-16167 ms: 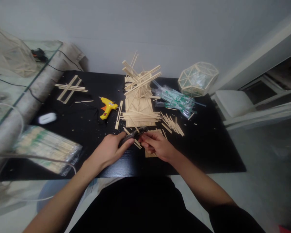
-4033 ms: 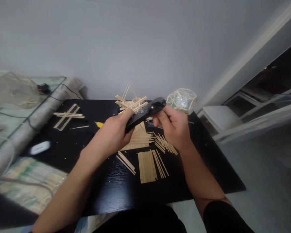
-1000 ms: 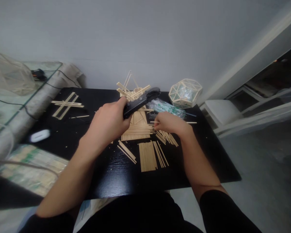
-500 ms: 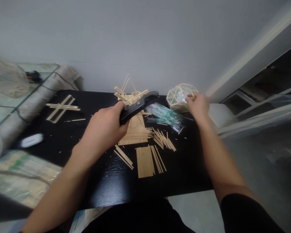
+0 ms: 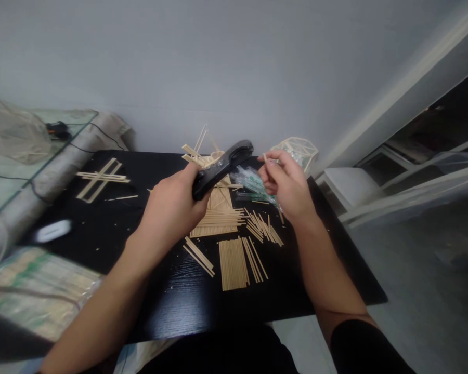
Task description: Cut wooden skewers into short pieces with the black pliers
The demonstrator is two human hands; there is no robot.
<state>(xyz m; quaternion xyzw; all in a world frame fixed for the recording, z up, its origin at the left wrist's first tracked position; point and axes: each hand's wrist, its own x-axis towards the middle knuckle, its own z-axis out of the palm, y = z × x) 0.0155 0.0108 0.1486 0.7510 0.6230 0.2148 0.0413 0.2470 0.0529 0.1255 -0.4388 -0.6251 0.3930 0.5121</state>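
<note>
My left hand point(image 5: 171, 200) is closed around a black hand tool point(image 5: 224, 169) with a curved, looped far end, which points up and right above the table; its exact kind is unclear. My right hand point(image 5: 286, 182) pinches a short piece of wooden stick point(image 5: 264, 157) between thumb and fingers, just right of the tool's end. Behind that hand, a faceted frame of sticks point(image 5: 308, 150) is partly hidden. Below the tool lies a pile of thin sticks point(image 5: 218, 218), and short cut sticks point(image 5: 265, 228) are scattered to its right.
A clear and green plastic wrapper point(image 5: 249, 179) lies beneath my right hand. Nearer me is a flat row of sticks point(image 5: 233, 265). Crossed sticks point(image 5: 103, 177) and a white object point(image 5: 53, 230) lie left on the black table point(image 5: 179, 306). A wall point(image 5: 218, 67) stands behind.
My right hand has moved left from the faceted frame towards the tool and now shows a short stick piece in its fingers. My left hand stays nearly in place with the tool.
</note>
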